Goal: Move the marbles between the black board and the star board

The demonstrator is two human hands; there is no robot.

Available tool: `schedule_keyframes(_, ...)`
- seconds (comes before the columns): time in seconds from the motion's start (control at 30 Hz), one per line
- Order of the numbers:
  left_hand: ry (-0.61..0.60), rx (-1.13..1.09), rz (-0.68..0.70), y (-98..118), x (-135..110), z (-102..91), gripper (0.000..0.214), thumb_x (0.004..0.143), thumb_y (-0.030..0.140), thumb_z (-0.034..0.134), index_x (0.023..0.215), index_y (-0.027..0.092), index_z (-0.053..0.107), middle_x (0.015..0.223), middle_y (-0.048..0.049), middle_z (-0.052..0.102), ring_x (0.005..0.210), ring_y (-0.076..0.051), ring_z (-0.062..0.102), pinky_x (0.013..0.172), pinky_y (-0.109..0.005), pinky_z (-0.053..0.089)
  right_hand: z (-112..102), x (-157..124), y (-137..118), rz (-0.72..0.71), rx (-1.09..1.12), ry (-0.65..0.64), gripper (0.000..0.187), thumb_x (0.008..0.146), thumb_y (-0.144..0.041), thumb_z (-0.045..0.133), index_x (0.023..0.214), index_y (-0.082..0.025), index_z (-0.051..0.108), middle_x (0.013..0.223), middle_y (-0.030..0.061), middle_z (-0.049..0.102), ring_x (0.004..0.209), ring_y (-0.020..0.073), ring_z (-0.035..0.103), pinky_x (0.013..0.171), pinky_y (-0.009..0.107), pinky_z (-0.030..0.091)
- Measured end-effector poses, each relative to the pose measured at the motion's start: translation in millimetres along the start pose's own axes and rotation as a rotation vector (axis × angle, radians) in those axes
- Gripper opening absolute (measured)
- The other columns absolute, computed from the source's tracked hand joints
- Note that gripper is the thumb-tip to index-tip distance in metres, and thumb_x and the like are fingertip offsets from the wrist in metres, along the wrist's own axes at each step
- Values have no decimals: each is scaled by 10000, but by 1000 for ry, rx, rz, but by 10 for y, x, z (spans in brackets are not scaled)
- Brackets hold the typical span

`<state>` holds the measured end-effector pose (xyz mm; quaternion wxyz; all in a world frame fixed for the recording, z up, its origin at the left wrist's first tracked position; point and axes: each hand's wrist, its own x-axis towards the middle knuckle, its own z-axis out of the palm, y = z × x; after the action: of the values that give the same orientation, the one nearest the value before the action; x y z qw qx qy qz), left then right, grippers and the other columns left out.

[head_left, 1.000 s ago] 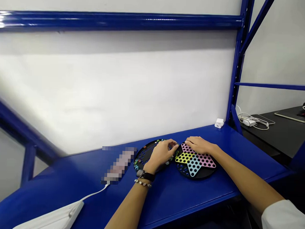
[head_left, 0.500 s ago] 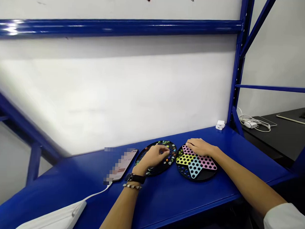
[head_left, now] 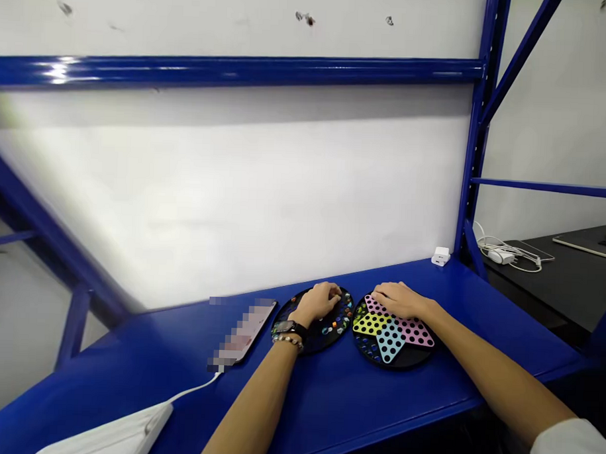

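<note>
Two round black boards lie side by side on a blue shelf (head_left: pixel 356 401). The left board (head_left: pixel 329 334) holds several small coloured marbles. My left hand (head_left: pixel 319 302) rests on it with fingers curled among the marbles; whether it grips one is hidden. The right board (head_left: pixel 400 353) carries a star of pink, yellow and light blue points full of holes. My right hand (head_left: pixel 400 299) lies on the pink top part of the star, fingers bent down onto it. A watch and a bead bracelet are on my left wrist.
A phone (head_left: pixel 242 334) lies left of the boards, a white cable running from it to a white pad (head_left: pixel 111 435) at the front left. A small white plug (head_left: pixel 440 257) sits by the blue upright. A black table (head_left: pixel 564 276) with cables stands to the right.
My left hand has slid back onto the middle of the marble board. The right hand has stayed on the star board. The view has tilted up a little.
</note>
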<state>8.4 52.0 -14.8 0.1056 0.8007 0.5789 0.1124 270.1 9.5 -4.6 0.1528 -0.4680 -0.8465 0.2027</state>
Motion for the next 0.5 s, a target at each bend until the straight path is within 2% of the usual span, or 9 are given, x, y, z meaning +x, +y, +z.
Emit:
schedule_keyframes(0.2,156,-227,228,324,-137,-63,285,861,341,536,1036,191,704,1001,-55,749,849,-197,680,781,-298,527,-14,-10,-24,1,-12,0,430,1019,-457,255,847,-221,571,1019,74,670,977,258,593,964,479,380)
schedule_keyframes(0.33,33,-178,294,532,-233,-94,219,817,328,592,933,214,739,891,-23,757,755,-180,656,727,-280,499,-12,-4,-21,-3,-21,11,437,1023,-444,251,864,-213,587,1013,83,679,963,259,606,943,472,394)
schedule_keyframes(0.5,-47,-145,295,542,-256,-50,250,838,357,591,923,215,779,931,-40,765,809,-194,661,778,-284,487,32,31,10,-9,-22,19,426,1022,-440,266,894,-223,609,1044,78,686,1005,267,608,951,464,388)
